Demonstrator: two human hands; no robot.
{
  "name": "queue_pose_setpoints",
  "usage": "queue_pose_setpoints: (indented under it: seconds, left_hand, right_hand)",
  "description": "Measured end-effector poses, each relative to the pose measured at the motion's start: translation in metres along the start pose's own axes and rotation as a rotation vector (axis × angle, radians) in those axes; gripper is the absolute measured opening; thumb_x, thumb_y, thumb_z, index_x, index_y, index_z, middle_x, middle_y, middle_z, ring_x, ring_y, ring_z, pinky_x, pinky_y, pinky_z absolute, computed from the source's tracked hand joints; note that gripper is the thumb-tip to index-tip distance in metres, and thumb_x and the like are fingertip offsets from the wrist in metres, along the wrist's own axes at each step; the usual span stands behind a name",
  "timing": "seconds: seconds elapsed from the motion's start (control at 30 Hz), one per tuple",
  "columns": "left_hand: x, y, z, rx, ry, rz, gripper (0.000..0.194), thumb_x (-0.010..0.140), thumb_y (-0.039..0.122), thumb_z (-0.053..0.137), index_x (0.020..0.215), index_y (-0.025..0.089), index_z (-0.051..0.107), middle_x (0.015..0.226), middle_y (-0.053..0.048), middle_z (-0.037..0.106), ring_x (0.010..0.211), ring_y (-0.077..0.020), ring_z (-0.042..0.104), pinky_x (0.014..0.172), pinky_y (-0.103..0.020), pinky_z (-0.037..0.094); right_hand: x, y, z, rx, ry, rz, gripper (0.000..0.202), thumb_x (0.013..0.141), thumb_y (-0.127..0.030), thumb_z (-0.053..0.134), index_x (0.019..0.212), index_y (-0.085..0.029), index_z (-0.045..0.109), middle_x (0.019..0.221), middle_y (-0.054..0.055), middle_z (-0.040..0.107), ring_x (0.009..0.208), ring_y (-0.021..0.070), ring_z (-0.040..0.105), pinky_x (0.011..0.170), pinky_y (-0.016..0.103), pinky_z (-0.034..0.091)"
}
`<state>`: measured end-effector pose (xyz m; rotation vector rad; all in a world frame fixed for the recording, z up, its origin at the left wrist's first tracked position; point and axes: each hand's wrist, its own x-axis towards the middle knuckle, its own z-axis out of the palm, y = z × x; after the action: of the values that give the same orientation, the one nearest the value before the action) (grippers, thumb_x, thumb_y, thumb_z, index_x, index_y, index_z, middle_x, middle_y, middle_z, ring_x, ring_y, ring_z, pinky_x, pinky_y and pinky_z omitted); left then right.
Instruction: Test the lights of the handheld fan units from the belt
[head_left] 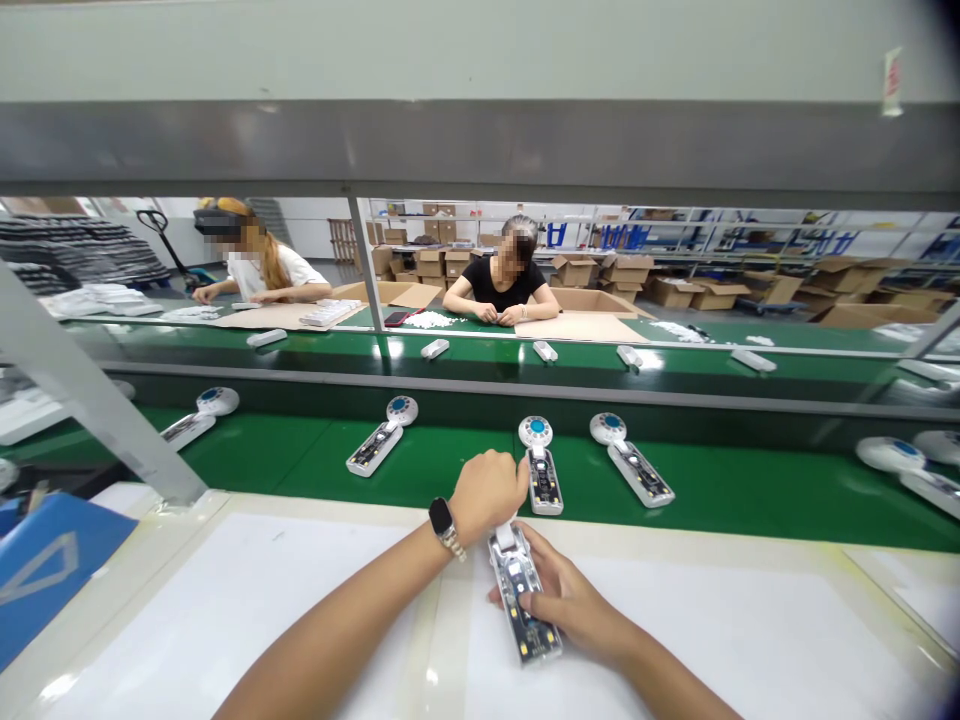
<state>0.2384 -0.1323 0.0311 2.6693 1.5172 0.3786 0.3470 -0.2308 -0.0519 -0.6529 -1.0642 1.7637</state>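
A white handheld device (521,605) with a bare black circuit board in its handle lies tilted over the white worktop. My right hand (574,600) grips the handle from the right, thumb resting on the board. Across the device's upper end curls my left hand (489,488), wearing a watch on the wrist; it covers the round head, and its fingertips are hidden. Just beyond, a similar device (544,480) with a blue-centred round head lies on the green conveyor belt, close to my left thumb.
More such devices lie along the belt, one left (375,447) and one right (641,472). Slanted metal post (97,385) and an overhead beam (480,150) frame the station. Small white casings (435,348) sit on the far belt. Two people (510,285) work opposite, near cardboard boxes.
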Motion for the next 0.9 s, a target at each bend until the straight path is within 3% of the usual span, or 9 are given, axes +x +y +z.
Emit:
queue_pose_setpoints:
  seconds: [0.43, 0.9]
  left_hand:
    - [0.0004, -0.0008, 0.0002, -0.02, -0.017, 0.003, 0.055, 0.09, 0.036, 0.022, 0.068, 0.012, 0.067, 0.064, -0.012, 0.065, 0.064, -0.0234, 0.063, 0.056, -0.029, 0.039]
    - [0.0, 0.0006, 0.001, 0.001, 0.011, 0.004, 0.056, 0.091, 0.038, 0.021, 0.072, 0.011, 0.065, 0.066, -0.014, 0.065, 0.064, -0.0233, 0.062, 0.056, -0.03, 0.04]
  right_hand:
    - [0.0014, -0.0008, -0.0007, -0.014, -0.031, -0.021, 0.078, 0.063, -0.034, 0.077, 0.128, -0.029, 0.035, 0.125, 0.011, 0.043, 0.098, 0.0286, 0.06, 0.091, 0.047, 0.036]
    - [-0.0006, -0.0025, 0.0018, -0.002, 0.017, 0.008, 0.076, 0.063, -0.037, 0.077, 0.126, -0.029, 0.033, 0.118, 0.01, 0.044, 0.096, 0.029, 0.061, 0.085, 0.043, 0.037]
